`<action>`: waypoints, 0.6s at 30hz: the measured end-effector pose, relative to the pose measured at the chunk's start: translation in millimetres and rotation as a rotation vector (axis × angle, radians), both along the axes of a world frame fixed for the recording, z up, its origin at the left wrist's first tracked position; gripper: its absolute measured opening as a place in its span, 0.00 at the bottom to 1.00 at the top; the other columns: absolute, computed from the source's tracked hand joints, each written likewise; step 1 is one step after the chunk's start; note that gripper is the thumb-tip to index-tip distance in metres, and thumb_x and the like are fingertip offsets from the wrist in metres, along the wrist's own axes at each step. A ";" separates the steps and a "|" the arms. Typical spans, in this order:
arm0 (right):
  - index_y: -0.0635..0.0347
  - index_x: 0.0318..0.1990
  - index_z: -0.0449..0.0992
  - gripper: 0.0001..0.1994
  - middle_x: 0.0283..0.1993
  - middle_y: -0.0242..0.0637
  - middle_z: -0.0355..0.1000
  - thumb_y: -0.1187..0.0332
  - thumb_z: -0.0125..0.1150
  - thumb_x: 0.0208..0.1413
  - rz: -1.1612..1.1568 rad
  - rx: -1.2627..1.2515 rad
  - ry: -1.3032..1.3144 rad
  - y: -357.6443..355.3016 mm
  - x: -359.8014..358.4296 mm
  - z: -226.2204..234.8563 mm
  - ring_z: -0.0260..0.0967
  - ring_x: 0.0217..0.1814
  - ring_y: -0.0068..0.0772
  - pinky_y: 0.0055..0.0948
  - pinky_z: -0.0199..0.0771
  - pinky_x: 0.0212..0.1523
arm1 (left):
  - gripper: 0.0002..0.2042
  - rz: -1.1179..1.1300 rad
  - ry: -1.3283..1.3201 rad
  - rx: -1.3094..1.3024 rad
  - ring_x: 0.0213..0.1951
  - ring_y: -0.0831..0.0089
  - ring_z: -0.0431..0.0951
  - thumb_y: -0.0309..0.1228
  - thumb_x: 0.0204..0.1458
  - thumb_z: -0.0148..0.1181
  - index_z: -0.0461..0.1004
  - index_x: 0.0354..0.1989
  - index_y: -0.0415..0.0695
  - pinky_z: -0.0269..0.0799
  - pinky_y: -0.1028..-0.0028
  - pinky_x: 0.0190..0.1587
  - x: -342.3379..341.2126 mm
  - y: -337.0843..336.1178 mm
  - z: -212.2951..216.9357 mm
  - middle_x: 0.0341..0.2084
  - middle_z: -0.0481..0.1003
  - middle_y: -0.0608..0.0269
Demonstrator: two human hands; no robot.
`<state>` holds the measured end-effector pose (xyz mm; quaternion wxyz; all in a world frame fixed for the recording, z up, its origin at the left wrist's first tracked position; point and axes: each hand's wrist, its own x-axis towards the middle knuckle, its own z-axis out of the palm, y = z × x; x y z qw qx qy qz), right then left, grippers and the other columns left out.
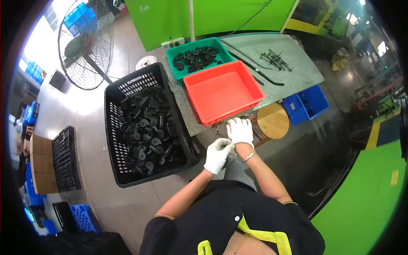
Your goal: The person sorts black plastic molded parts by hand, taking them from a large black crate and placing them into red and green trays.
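Note:
Both my hands wear white work gloves and are held close together in front of the table's near edge. My left hand [218,156] is closed, its thumb and fingers pinched at the cuff of the white glove [242,138] on my right wrist. My right hand [240,127] is stretched out with its back up, fingers extended and holding nothing. Just beyond it lies a red plastic tray [223,91] with nothing in it. The tray's far edge overlaps a green bin [172,63] of black plastic parts [197,59].
At left stands a large black crate [111,140] full of black parts. Black bars [259,72] and thin dark rods [276,59] lie on the grey table [301,55]. A round wooden stool [273,121], a blue bin [295,108] and a caged fan [87,46] stand around.

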<state>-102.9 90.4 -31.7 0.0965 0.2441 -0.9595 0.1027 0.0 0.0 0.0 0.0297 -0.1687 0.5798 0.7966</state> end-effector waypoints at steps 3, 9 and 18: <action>0.52 0.37 0.75 0.12 0.37 0.38 0.72 0.57 0.50 0.55 0.052 0.001 0.027 -26.6 -75.5 9.3 0.68 0.43 0.39 0.48 0.55 0.59 | 0.05 0.118 0.076 -0.185 0.19 0.79 0.72 0.25 0.57 0.51 0.67 0.38 0.36 0.68 0.80 0.21 -65.1 -13.0 19.1 0.22 0.72 0.61; 0.55 0.39 0.74 0.15 0.40 0.40 0.72 0.56 0.45 0.57 0.230 0.123 -0.171 1.9 -162.7 17.8 0.66 0.49 0.42 0.57 0.44 0.64 | 0.07 0.240 -0.038 0.253 0.13 0.83 0.60 0.24 0.55 0.52 0.63 0.40 0.41 0.57 0.83 0.16 -150.0 33.7 16.7 0.19 0.67 0.67; 0.59 0.42 0.72 0.15 0.43 0.47 0.70 0.58 0.47 0.55 0.560 0.074 -0.127 -52.9 -200.9 -16.1 0.64 0.52 0.48 0.53 0.49 0.62 | 0.07 0.142 0.179 -1.444 0.21 0.60 0.74 0.31 0.44 0.61 0.71 0.29 0.45 0.71 0.64 0.26 -235.5 -18.5 22.9 0.20 0.73 0.59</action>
